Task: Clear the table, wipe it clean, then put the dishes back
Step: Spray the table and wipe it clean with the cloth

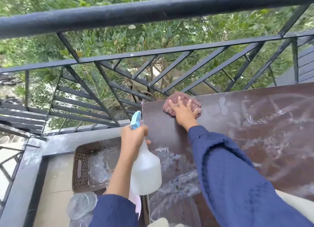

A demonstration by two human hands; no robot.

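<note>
- Our right hand (184, 112) lies flat on a crumpled, dusty-pink waffle-weave cloth (178, 97); its grip is apart, fingers spread and pressing the cloth down rather than curling round it
- The cloth sits on the far left corner of the dark brown, smooth-topped desk (161, 124), just beside the black metal railing (153, 10)
- The white soapy streaks (265, 118) lie to the right of the cloth and nearer to us, so we judge the next wiping stroke must run rightward along the far edge and then back toward our body
- The right hand is the one on the job and nearest the wet patch; that arm reaches diagonally across the desk from lower right to the corner
- Our left hand (134, 136) has its grip clamped on the neck of a translucent white plastic spray bottle (147, 169) with a light blue trigger head, held upright at the left edge of the desk, nozzle pointing away from us
- Clear glass dishes (81, 204) rest low at the left, off the desk, well apart from the cloth; we judge the wiping step is under way and the return of the dishes is not yet due
</note>
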